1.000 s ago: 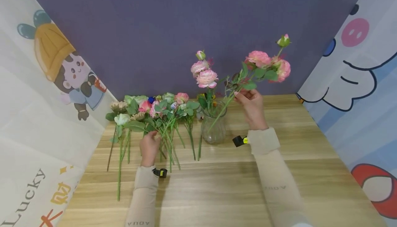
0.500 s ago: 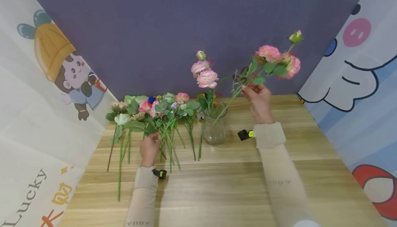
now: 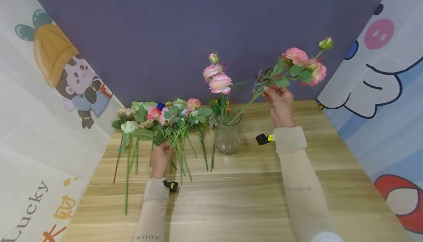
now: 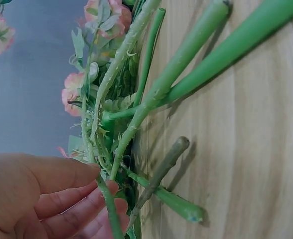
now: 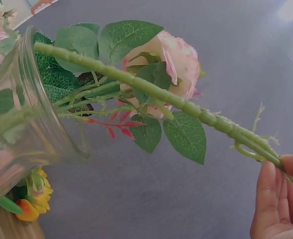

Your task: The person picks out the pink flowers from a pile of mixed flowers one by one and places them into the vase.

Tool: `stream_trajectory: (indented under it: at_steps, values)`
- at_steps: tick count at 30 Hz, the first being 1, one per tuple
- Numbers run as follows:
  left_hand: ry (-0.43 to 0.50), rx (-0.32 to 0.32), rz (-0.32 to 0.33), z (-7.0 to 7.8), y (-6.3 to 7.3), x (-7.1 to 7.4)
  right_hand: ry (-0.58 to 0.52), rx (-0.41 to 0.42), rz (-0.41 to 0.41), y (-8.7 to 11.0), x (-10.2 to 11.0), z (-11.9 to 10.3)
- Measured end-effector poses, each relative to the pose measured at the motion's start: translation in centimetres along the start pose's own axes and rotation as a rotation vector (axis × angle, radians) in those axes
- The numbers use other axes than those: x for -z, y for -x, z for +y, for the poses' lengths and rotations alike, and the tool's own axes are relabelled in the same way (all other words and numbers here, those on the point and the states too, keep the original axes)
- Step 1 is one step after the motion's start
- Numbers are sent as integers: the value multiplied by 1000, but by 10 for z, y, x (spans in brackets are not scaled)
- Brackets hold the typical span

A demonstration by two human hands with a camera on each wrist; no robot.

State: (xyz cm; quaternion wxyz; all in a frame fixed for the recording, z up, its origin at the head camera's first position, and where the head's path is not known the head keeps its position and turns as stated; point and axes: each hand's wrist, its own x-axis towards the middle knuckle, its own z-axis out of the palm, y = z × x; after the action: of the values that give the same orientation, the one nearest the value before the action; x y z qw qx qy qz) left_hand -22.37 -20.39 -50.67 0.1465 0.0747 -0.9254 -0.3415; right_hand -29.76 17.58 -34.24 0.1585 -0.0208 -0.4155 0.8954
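My right hand point(image 3: 283, 108) pinches a green stem point(image 5: 176, 102) between thumb and fingers, just below the leaves of a pink flower spray point(image 3: 296, 56). The spray leans right, its stem's lower end at the mouth of a clear glass vase point(image 3: 227, 141). Another pink flower spray point(image 3: 220, 84) stands upright in that vase. To the left, my left hand point(image 3: 161, 160) is at the front of a flower pile point(image 3: 143, 134). In the left wrist view its thumb and fingers pinch a thin green stem point(image 4: 108, 199); which bloom this stem bears is hidden.
Several loose stems point(image 3: 126, 183) point toward the front of the wooden table point(image 3: 224, 205). Yellow flowers point(image 5: 44, 194) lie behind the vase. A dark panel point(image 3: 211, 21) stands at the back, with printed curtains point(image 3: 360, 98) on both sides.
My right hand has moved right and slightly up with the pink flower spray. The stem's lower end has risen from down in the vase to its mouth. My left hand has hardly moved.
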Motion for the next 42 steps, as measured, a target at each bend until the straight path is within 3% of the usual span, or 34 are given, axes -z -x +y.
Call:
stream_trajectory:
  at_steps: [5,18,31,37,42]
  values:
    - [-16,-11,9,2,0,0,27,3,-6,0,2,2]
    - [20,20,-57,3,-3,-1,166,64,-7,4,0,23]
    - [3,-21,-35,5,-2,-5,454,74,-63,13,1,47]
    - [8,-38,-17,7,-1,-6,711,143,-104,18,4,55]
    - [7,-24,-25,7,0,-6,815,214,-146,21,6,65]
